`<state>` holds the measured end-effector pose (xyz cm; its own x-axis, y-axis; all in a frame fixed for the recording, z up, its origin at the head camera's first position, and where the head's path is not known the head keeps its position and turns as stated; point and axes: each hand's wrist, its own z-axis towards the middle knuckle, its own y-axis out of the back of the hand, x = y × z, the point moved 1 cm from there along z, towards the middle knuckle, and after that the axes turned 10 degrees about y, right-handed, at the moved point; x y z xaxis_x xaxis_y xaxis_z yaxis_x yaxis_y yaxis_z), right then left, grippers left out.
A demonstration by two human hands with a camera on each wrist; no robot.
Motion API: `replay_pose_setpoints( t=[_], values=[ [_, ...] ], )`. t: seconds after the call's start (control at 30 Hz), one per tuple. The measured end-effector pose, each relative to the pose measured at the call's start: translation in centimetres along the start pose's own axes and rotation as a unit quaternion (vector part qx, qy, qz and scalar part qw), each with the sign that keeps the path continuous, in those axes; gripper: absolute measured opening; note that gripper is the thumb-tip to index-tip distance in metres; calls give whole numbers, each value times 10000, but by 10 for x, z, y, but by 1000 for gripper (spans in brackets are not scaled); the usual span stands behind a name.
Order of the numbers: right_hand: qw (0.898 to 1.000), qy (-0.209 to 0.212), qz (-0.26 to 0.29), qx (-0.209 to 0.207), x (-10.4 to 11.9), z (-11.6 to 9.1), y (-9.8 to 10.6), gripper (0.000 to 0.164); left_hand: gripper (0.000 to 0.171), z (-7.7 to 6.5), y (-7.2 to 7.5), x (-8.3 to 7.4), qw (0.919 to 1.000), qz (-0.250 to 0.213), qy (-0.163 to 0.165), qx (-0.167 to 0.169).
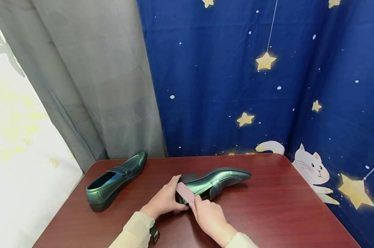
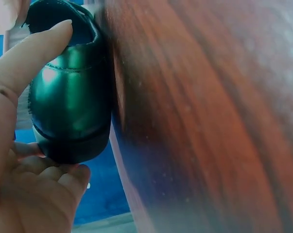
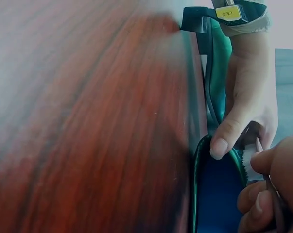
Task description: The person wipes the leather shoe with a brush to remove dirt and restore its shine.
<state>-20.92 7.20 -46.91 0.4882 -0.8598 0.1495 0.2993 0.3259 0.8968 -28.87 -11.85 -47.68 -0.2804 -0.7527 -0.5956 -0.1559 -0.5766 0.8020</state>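
Note:
A shiny green loafer (image 1: 205, 184) lies on its side on the table, toe to the right, its opening toward me. My left hand (image 1: 164, 199) grips it around the heel. In the left wrist view the thumb rests over the collar and the fingers lie at the heel block (image 2: 76, 148). My right hand (image 1: 210, 215) holds a pink-backed brush (image 1: 185, 193) against the side of the shoe near the heel. Its pale bristles (image 3: 249, 162) touch the shoe in the right wrist view. The brush's handle is mostly hidden in my right hand.
A matching green loafer (image 1: 103, 194) stands upright on its sole at the table's left, toe pointing to the back. The reddish-brown table (image 1: 282, 199) ends at a back edge before grey (image 1: 91, 69) and starry blue (image 1: 211, 75) curtains. A dark strap (image 1: 154, 235) circles my left wrist.

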Motion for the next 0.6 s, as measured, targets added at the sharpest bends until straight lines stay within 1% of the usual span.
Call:
replay_pose_setpoints(
  t=[0.17,0.33,0.43,0.6],
  values=[
    [9999,43,-43,81,-2,3,4,28,119,0,1,-1,10000,11,-25,-2],
    [9995,93,65,285,-11,8,12,26,118,-1,2,-2,10000,19,-39,-7],
    [9994,19,77,351,-18,10,18,25,118,-1,1,-2,10000,36,-51,-7],
    [9996,-24,63,287,-27,10,23,26,119,-2,2,-2,10000,17,-49,-62]
  ],
)
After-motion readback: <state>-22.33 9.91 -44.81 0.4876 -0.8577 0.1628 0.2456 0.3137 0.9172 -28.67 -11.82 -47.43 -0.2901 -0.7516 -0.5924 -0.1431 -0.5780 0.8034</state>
